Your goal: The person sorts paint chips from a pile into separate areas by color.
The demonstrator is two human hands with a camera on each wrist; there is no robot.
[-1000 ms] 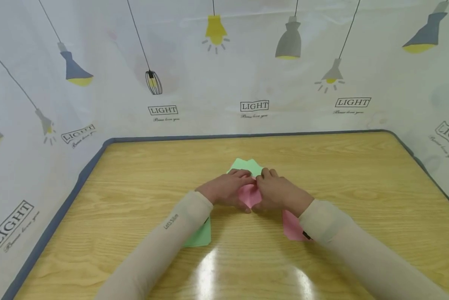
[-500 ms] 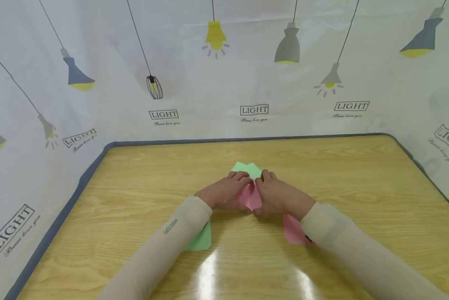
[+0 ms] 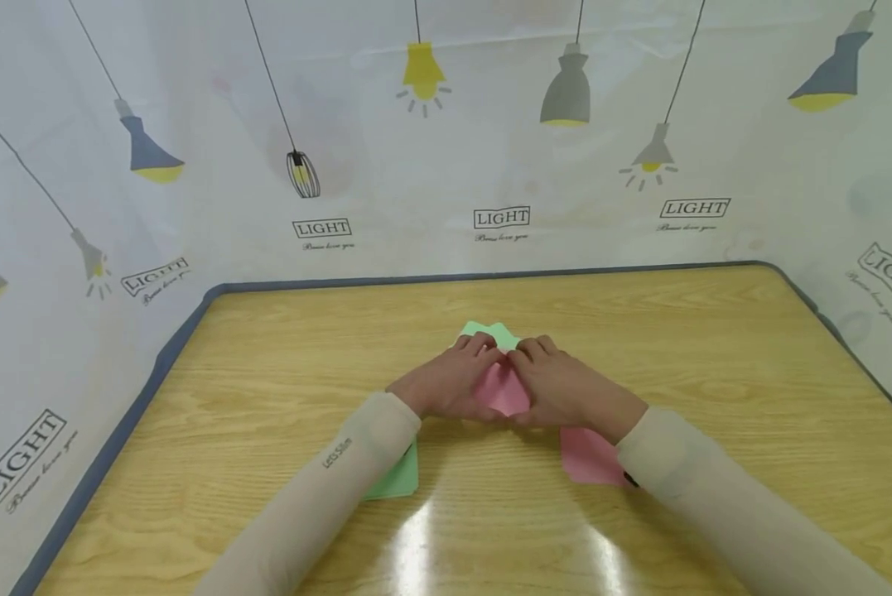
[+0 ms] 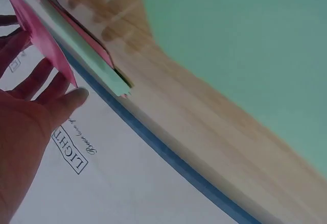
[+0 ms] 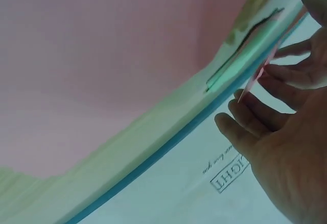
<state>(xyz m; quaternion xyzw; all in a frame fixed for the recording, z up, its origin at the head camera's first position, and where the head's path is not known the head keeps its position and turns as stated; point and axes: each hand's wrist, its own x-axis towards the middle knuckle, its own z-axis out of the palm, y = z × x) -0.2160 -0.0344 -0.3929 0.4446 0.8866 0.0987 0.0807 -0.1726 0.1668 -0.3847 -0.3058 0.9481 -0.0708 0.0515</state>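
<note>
A small sheet of pink paper stands between my hands over the middle of the table. My left hand pinches its left side, thumb at the lower edge and fingers bent at the top. On the right side my right hand grips it the same way. In the left wrist view the pink paper curves between thumb and fingers; in the right wrist view the paper shows edge-on. Just behind the hands lies light green paper with a notched edge, partly hidden by the fingers.
Under the left forearm lies green paper, and under the right forearm pink paper with a black mark; sleeves cover part of each. A layered green and pink stack shows beyond the hand. A lamp-printed white sheet borders the wooden table.
The right hand has shifted slightly right, and the lower part of the pink paper has spread rightward. The grip of both hands stays on it. The view has tilted a little.
</note>
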